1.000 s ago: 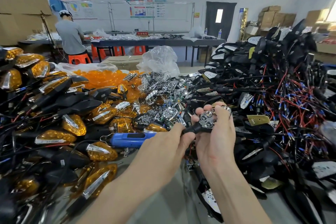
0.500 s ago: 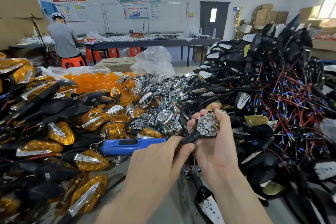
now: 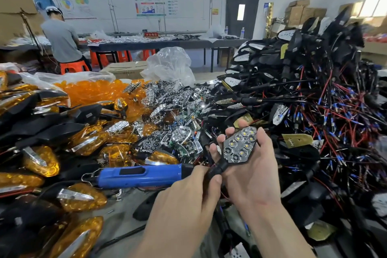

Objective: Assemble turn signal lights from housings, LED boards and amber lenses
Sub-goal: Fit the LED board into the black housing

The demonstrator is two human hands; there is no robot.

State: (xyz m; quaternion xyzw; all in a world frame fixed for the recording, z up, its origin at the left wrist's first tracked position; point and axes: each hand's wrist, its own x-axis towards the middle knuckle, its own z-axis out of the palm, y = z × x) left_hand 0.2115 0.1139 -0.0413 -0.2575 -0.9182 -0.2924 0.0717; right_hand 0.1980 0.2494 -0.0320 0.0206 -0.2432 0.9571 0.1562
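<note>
Most of the right side of the tabletop (image 3: 121, 218) was buried under a tall heap (image 3: 303, 100) of black housings, with red and blue wires trailing out of it everywhere. Along the left edge ran a lower pile of finished lights (image 3: 41, 159), amber covers on black bodies. Behind them, toward the far edge, a mound of loose amber lenses (image 3: 94, 92) sat in clear plastic. Just right of that, about the middle, shiny boards (image 3: 167, 128) lay scattered over one another. A crumpled clear bag (image 3: 169, 65) stood at the far edge behind the boards. A blue screwdriver (image 3: 140, 175) lay on its side toward the near edge, its tip pointing right and ending just beside the person's knuckles.

Both hands met above the near edge, in front of the heap. The right hand (image 3: 253, 180) was turned palm up and cradled one housing (image 3: 238, 146), fingers curled up behind it and thumb lying along its right side. The housing faced upward, showing a board of small round LED cells, a few of them bright. The left hand (image 3: 184, 201), back up, pinched the housing's short black stem (image 3: 217, 168) between thumb and forefinger, right at the lower left end of the piece
</note>
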